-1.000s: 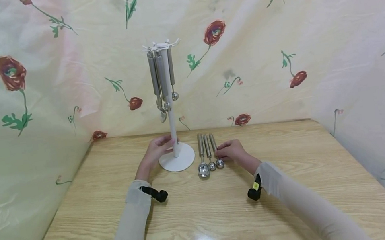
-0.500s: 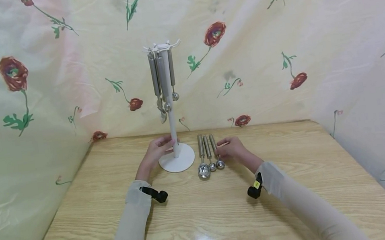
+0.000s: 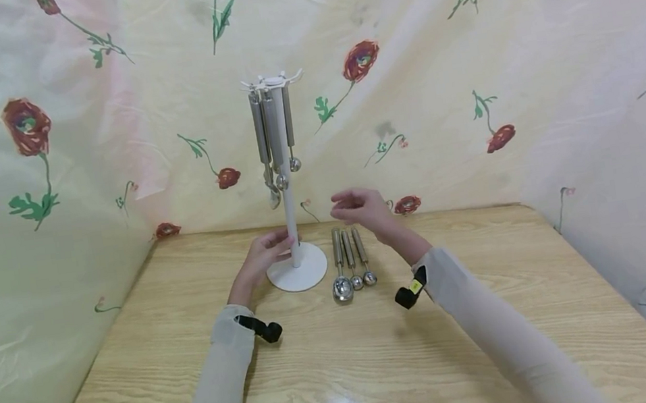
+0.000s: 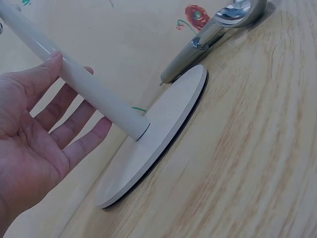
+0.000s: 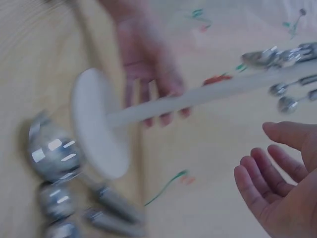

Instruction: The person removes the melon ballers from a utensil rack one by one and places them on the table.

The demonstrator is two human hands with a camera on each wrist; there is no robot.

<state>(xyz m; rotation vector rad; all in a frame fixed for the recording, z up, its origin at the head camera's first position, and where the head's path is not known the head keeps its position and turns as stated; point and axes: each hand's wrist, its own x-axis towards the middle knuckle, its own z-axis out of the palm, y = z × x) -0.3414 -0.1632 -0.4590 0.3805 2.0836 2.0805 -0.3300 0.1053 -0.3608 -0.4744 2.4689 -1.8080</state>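
My left hand (image 3: 261,256) grips the white pole of a utensil stand (image 3: 292,222) low down, just above its round base (image 4: 153,134); in the left wrist view the thumb lies along the pole's near side with the fingers behind it. Several metal-handled scoops (image 3: 273,130) hang from the stand's top hooks. On the table, right of the base, lie a large ice cream scoop (image 3: 343,287) and two small ball scoops, the middle one (image 3: 350,259) and the right one (image 3: 361,251). My right hand (image 3: 366,213) is raised above their handles, holding nothing, fingers loosely bent.
The wooden table (image 3: 320,365) runs back to a flower-printed cloth (image 3: 435,78) behind the stand. More of this cloth hangs at both sides. Upturned hooks (image 3: 294,77) jut out to the right at the stand's top.
My right hand has lifted off from beside the right small scoop and moved up and slightly left. The three scoops on the table stay put, and my left hand still holds the pole.
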